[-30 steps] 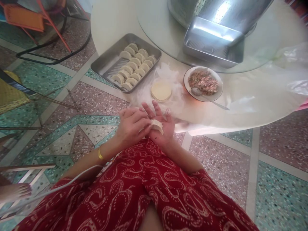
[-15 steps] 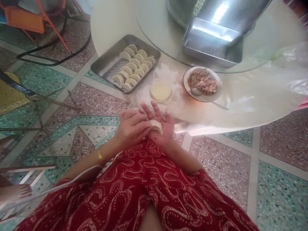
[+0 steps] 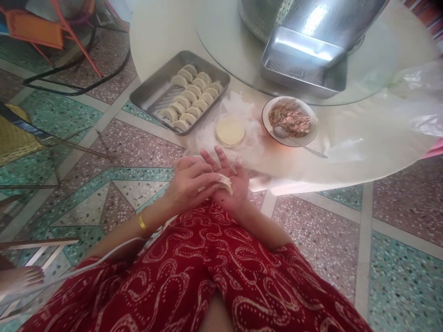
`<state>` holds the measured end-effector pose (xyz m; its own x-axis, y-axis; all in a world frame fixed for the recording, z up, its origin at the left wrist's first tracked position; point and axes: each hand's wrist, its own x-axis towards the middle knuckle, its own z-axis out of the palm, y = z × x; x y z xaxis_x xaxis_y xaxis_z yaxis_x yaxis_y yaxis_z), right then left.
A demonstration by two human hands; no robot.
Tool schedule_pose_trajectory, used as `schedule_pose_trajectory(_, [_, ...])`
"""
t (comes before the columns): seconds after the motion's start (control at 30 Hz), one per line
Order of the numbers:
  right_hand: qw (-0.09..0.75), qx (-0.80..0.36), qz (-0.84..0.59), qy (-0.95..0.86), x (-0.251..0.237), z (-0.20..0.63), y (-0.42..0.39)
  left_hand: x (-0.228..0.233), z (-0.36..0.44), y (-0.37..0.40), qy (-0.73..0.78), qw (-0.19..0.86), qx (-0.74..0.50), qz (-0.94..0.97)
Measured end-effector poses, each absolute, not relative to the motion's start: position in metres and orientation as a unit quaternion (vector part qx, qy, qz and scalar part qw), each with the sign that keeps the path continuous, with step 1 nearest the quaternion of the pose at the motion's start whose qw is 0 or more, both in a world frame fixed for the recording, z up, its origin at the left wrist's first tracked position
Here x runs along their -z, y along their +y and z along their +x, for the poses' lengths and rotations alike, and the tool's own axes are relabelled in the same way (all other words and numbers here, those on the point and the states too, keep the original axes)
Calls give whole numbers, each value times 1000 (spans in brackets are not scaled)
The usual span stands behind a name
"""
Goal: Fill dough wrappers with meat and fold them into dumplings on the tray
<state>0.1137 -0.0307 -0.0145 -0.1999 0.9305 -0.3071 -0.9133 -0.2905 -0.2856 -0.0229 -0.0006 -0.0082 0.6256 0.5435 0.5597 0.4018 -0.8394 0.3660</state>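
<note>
My left hand (image 3: 188, 182) is curled over the dumpling (image 3: 224, 183), fingertips pressed together on its near edge, pinching the seam. The dumpling lies in my right palm, above my lap and just short of the table (image 3: 346, 152) edge. My right hand (image 3: 230, 184) cradles it from beneath, fingers spread and pointing away, not clamped, only cupping.

It looks light and soft: thin dough over a damp filling, likely to tear or squash if I squeeze the belly. I'd keep my hold on the rim, where the two layers meet, and let the palm carry the weight. Floury skin should grip well enough, though any wet filling on the seam would make it slip open.

Further right, a wrapper (image 3: 230, 131) waits on the table, the tray (image 3: 152, 90) of finished ones behind it, the bowl (image 3: 268, 121) of filling beside.

Against a second ago, my left fingers have crept further over the dumpling, covering more of it; the right hand has barely moved.
</note>
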Motion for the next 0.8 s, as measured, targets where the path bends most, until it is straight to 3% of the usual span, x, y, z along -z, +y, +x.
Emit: schedule_pose_trajectory(0.8, [616, -758, -210, -46, 24, 116, -30, 15, -26, -11, 344, 82, -352, 867])
